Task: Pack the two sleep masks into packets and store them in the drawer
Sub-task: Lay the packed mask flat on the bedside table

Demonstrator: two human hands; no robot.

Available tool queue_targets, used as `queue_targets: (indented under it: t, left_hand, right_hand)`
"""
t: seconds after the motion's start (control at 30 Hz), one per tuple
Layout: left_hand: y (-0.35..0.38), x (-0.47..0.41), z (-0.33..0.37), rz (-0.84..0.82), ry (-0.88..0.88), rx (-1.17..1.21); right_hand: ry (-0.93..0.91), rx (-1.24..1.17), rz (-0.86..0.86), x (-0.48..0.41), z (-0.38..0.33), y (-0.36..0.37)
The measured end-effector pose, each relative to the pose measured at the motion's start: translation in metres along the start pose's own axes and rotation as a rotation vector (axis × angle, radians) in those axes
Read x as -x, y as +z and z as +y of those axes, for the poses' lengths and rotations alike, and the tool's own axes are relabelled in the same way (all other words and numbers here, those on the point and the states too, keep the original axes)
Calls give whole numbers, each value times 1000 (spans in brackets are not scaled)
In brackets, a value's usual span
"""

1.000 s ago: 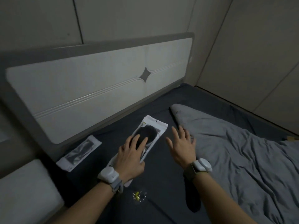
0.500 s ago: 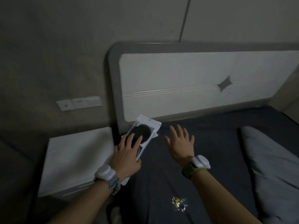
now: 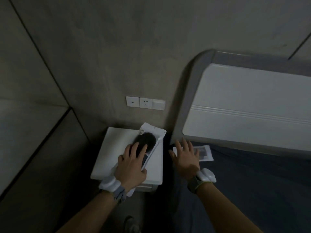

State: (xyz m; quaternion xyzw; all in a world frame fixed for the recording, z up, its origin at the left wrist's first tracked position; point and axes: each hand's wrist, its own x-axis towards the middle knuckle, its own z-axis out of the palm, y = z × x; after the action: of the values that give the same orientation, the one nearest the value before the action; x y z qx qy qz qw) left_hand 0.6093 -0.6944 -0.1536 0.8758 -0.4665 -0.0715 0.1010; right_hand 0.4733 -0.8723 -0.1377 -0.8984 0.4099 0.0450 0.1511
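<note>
Here, left hand holding flat glossy packet, boxy white nightstand

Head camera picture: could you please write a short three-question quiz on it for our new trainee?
1. True or false: the left hand holds a packet over the white nightstand.
2. Pick one: where does the second packet lie?
A) on the bed, close to the headboard
B) on the nightstand
C) on the floor
3. Fill the gap: the right hand has spread fingers and holds nothing, so it counts as ____.

Key: 1 true; 2 A; 3 open.
</note>
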Motion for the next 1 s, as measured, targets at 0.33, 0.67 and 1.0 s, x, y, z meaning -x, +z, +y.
queue_targets:
  t: [0.33, 0.67, 1.0]
  left_hand:
    - [42, -54, -97, -58, -197, 47]
    - [135, -125, -185, -203, -340, 64]
    - [242, -181, -236, -235, -341, 20]
  right_hand:
    - [-81, 84, -263, -72, -76, 97]
    - [-68, 124, -476, -173, -102, 215]
    - [-1, 205, -393, -269, -91, 319]
